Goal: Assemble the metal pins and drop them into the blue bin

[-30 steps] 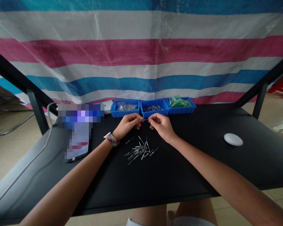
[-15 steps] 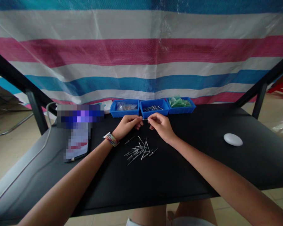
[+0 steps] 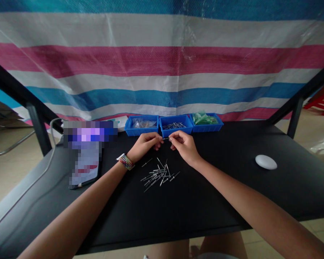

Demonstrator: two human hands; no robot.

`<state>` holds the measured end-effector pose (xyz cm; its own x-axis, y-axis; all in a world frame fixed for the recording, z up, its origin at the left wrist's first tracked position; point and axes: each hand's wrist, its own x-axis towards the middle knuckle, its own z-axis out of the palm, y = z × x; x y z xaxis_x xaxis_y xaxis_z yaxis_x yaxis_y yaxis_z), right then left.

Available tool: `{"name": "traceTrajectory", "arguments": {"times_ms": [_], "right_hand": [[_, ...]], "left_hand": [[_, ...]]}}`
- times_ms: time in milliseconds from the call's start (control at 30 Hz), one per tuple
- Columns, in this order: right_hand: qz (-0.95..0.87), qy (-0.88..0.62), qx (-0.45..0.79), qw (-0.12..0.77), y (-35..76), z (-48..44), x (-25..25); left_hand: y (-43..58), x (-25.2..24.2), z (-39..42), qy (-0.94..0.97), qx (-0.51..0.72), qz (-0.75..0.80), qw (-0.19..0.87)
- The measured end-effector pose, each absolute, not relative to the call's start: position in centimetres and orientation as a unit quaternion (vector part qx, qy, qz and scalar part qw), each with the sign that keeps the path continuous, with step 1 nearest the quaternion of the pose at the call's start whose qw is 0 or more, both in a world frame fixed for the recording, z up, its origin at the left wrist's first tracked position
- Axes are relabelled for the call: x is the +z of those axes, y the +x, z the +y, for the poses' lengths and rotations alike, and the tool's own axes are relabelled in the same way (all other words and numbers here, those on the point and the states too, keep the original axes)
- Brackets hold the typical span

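Observation:
My left hand and my right hand meet just in front of the blue bins, fingertips pinched together on one thin metal pin held level between them. A loose heap of several similar pins lies on the black table just below the hands. A colourful band circles my left wrist.
Three blue bins stand in a row at the table's back: the left bin with clear bags, the middle bin with pins, the right bin with green parts. A white oval puck lies at the right. A blurred-out item and a cable lie at the left.
The hands have stayed pinched on the pin in the same spot. The view has tipped slightly, so everything sits a little lower in the picture.

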<state>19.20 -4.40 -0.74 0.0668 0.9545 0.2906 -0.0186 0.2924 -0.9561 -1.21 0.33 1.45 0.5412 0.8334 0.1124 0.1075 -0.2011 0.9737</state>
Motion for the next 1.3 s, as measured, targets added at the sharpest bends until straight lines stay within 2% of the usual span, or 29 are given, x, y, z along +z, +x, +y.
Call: {"name": "traceTrajectory", "arguments": {"times_ms": [333, 867, 1300], "right_hand": [[-0.550, -0.439, 0.401, 0.587, 19.14, -4.42, -0.87], [-0.547, -0.431, 0.420, 0.581, 19.24, -4.71, -0.45], [-0.571, -0.443, 0.392, 0.569, 19.32, -4.45, -0.82]], "left_hand": [[-1.07, 1.44, 0.26, 0.688, 0.356, 0.322, 0.545], [-0.90, 1.54, 0.26, 0.709, 0.343, 0.362, 0.498], [-0.80, 2.03, -0.07, 0.701, 0.360, 0.331, 0.519]]}}
